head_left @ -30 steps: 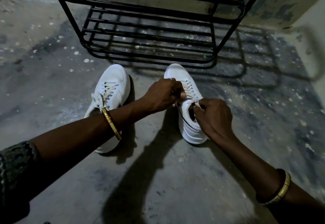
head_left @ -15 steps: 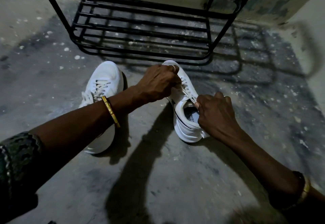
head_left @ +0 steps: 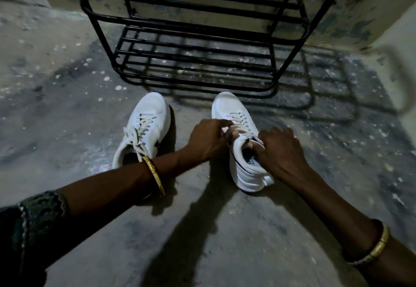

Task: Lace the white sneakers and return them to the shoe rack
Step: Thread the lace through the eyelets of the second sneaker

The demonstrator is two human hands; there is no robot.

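Note:
Two white sneakers stand side by side on the concrete floor, toes toward the black metal shoe rack [head_left: 193,39]. The left sneaker [head_left: 146,129] is laced, with loose lace ends hanging by its opening. Both hands are on the right sneaker [head_left: 238,151]. My left hand [head_left: 207,139] pinches a white lace at the left of the tongue. At the right edge of the shoe's opening, my right hand [head_left: 281,151] has its fingers closed on the lace and collar. The fingertips hide the top eyelets.
The rack's lower shelves hold nothing and stand just beyond the shoe toes. A stained wall [head_left: 337,5] runs behind and to the right. The rough floor [head_left: 67,106] is speckled with white flecks. Gold bangles sit on both wrists.
The view has tilted up, showing more of the rack. My left hand has dropped from the toe end of the lacing to the tongue; my right hand stays at the opening.

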